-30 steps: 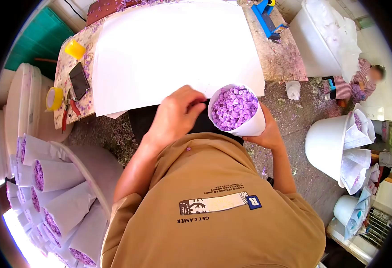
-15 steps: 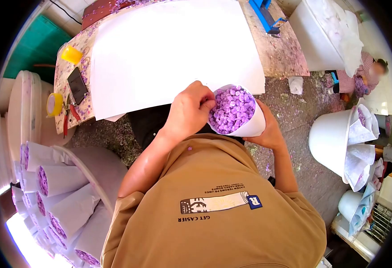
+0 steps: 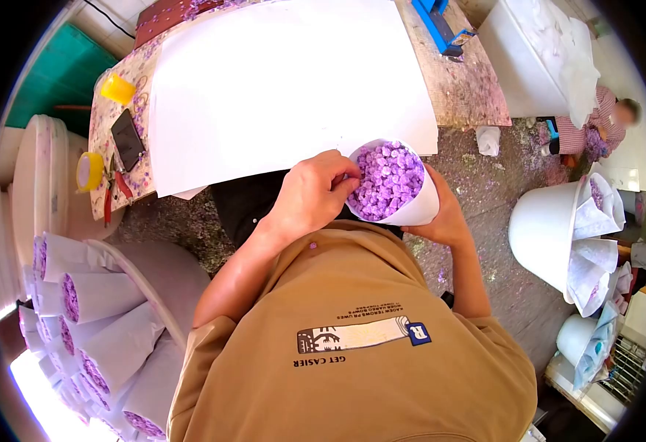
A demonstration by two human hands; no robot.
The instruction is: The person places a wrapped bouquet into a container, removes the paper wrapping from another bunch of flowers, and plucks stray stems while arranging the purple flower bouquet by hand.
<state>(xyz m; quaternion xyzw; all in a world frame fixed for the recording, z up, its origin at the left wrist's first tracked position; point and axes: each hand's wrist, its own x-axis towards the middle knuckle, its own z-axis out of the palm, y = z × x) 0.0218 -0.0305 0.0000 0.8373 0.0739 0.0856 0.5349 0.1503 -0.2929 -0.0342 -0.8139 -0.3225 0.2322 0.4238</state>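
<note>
A bunch of small purple flowers [image 3: 387, 182] fills a white paper wrap [image 3: 420, 208], its open top facing up in front of my body. Around the wrap's right side and underneath curls my right hand [image 3: 445, 214], gripping it, its fingers partly hidden. At the left rim, my left hand [image 3: 315, 188] has thumb and index finger pinched together against the flowers; whatever lies between the fingertips is too small to tell. Beyond both hands, large white paper sheets [image 3: 286, 88] lie on the table [image 3: 470, 88].
On the table's left are yellow tape rolls [image 3: 118, 89], a phone [image 3: 127, 140] and red-handled pliers [image 3: 122, 184]; a blue tape dispenser [image 3: 437, 26] stands at right. Wrapped bunches [image 3: 102, 295] fill a container lower left. White tubs [image 3: 544, 232] and a seated person [image 3: 606, 121] are at right.
My left hand first moved right to the flowers' rim, its fingers coming together, then shifted slightly down and right. My right hand still holds the wrap. The view has shifted slightly.
</note>
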